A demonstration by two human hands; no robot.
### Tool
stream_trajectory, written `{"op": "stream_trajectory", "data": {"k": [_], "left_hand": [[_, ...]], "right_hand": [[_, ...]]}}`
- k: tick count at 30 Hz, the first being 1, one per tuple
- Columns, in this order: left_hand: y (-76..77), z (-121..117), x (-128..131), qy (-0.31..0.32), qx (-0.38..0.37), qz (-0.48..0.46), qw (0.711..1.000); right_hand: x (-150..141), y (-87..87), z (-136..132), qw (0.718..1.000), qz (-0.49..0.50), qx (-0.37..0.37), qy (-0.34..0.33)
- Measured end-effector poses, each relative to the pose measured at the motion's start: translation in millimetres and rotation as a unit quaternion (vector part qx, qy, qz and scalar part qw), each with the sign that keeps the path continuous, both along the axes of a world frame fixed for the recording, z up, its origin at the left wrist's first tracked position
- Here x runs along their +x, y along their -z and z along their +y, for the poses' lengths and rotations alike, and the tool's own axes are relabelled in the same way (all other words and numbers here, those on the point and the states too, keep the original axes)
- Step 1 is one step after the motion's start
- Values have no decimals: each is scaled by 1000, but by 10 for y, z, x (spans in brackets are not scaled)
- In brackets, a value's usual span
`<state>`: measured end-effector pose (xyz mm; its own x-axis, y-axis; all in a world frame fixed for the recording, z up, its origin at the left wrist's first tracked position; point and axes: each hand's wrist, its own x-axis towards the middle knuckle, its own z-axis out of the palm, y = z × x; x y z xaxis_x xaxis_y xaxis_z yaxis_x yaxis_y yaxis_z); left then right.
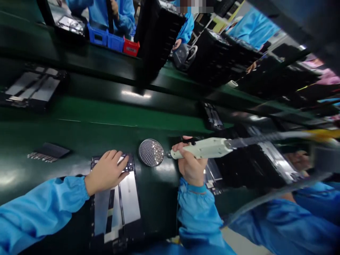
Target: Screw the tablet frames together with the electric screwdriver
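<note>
My left hand [107, 171] lies on the top end of a flat black and silver device panel [124, 202] on the dark green bench, fingers curled over its edge. My right hand [190, 164] is wrapped round a white electric screwdriver [204, 148], held level with its tip pointing left at a round perforated screw dish [151, 152]. The tip sits just at the dish's right rim. A grey cable runs from the screwdriver's back end off to the right.
A small black part with metal pins [49, 152] lies to the left. Black trays [265, 166] stand at my right. A green conveyor belt [106, 113] carries another panel [33, 86]. Blue and red bins [113, 40] and people in blue coats are beyond.
</note>
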<state>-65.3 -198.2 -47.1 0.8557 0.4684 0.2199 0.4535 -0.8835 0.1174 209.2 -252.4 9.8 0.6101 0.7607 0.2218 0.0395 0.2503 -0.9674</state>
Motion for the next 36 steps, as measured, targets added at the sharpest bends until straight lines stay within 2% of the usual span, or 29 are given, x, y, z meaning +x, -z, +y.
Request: {"op": "stream_trajectory", "data": {"k": [4,12,20,36], "left_hand": [[-33,-58,8,13,34,-12,999],[-37,-82,18,19,32,-17,999],[-50,-85,26,18,20,-22,999],[-34,-73,21,22,39,-38,998]], "right_hand": [[-223,-16,-56,1000,15,10,-14],[-467,136,-84,995,16,19,-94],[-471,244,-109,994,7,-3,-106],[-509,286,-100,991,4,16,-130]]}}
